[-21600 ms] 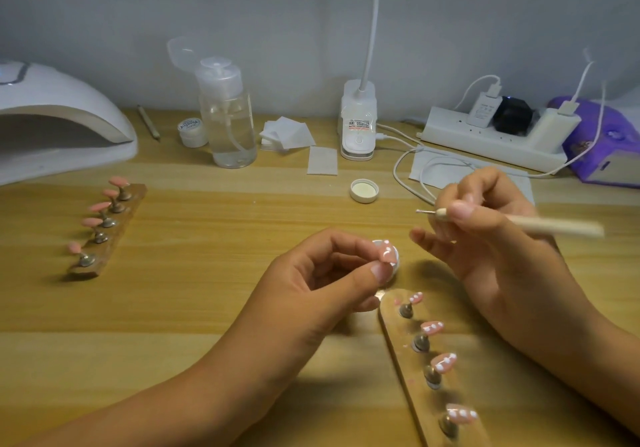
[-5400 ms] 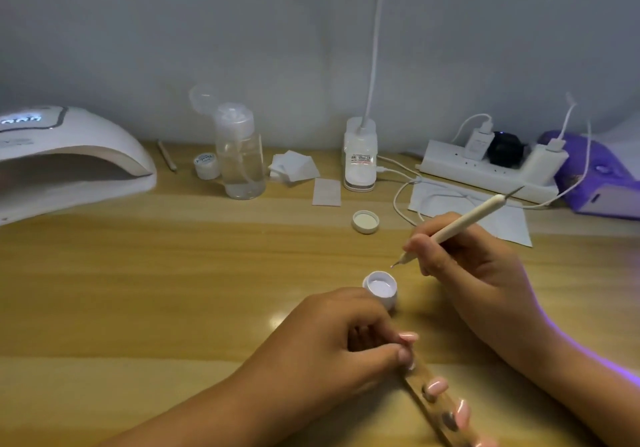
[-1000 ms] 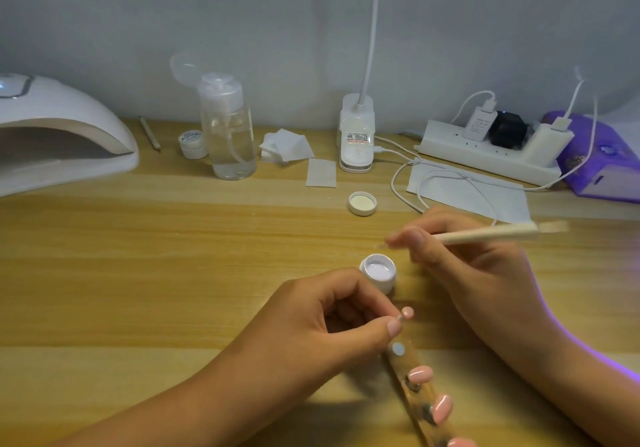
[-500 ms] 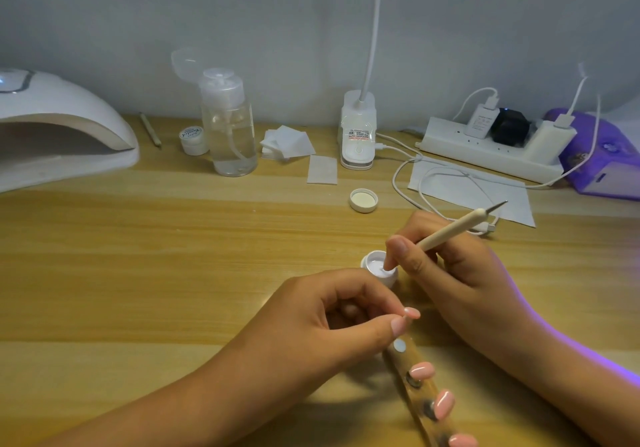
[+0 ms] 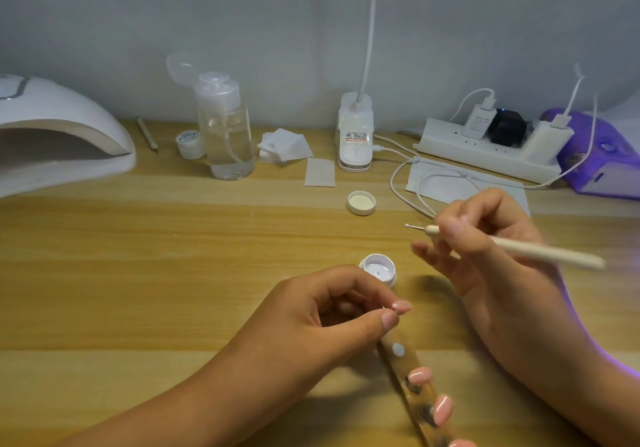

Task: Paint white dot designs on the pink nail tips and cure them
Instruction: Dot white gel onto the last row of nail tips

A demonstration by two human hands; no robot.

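My left hand (image 5: 322,315) pinches a pink nail tip (image 5: 401,307) between thumb and fingers, just above the near end of a wooden holder strip (image 5: 401,360). A small white dot shows on that tip. More pink nail tips (image 5: 420,375) stand on the strip toward the bottom edge. My right hand (image 5: 485,249) grips a cream dotting pen (image 5: 540,250), its metal point (image 5: 410,227) raised and aimed left. The open pot of white gel (image 5: 378,268) sits between the hands on the wooden table.
A white curing lamp (image 5: 59,134) stands at the far left. A clear pump bottle (image 5: 225,127), small jar (image 5: 189,144), wipes (image 5: 284,144), pot lid (image 5: 361,202), desk lamp base (image 5: 355,134), power strip (image 5: 485,150) with cables and a purple device (image 5: 602,155) line the back.
My right hand has lifted the pen out of the gel pot and swung it level, its point now facing left. The left hand keeps the nail tip in the same place.
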